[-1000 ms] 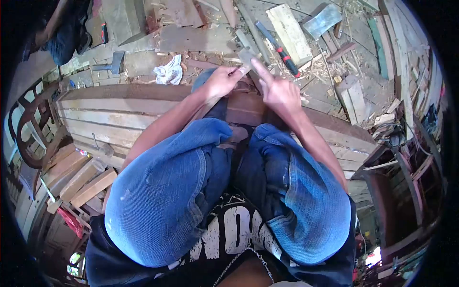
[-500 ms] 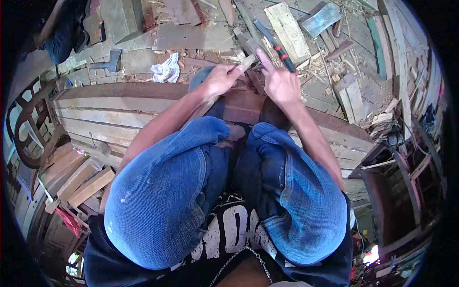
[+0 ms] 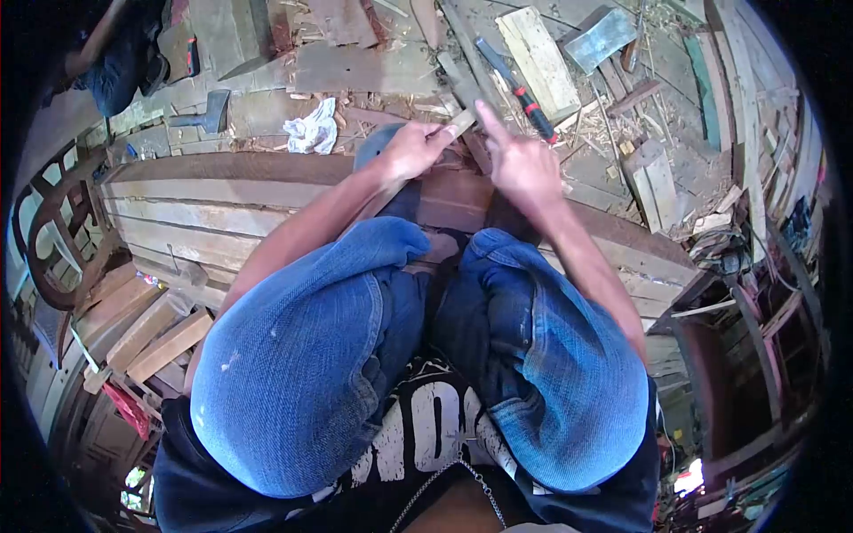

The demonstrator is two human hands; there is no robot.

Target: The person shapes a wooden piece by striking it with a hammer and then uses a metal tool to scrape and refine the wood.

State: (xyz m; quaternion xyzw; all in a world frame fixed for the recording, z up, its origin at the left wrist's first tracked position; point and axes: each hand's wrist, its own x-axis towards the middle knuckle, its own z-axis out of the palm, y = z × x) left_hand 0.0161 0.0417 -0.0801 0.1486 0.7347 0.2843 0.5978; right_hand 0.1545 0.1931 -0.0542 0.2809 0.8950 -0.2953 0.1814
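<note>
The left hand (image 3: 410, 151) pinches a short, pale, smooth-faced stick (image 3: 461, 123) between thumb and fingers, its far end jutting toward the right hand (image 3: 524, 169). The right hand's forefinger is straight, its tip at a flat grey bar (image 3: 459, 78); the other fingers curl under, and I cannot tell what they close on.

Just beyond lies a chisel (image 3: 530, 111) with a ribbed-looking red and black handle and a bluish metal blade, beside a rough, pale plank (image 3: 538, 64). A broad metal blade (image 3: 600, 40) lies past that. To the left of the hands are a crumpled white cloth (image 3: 313, 129) and a hatchet (image 3: 213, 113) with a dark, flared head. Nearer the person, blue denim knees (image 3: 293, 355) rise before long, straight-edged boards (image 3: 200, 195). Toward the right, a squared wooden block (image 3: 653, 182) sits among thin, splintery shavings (image 3: 591, 138).
</note>
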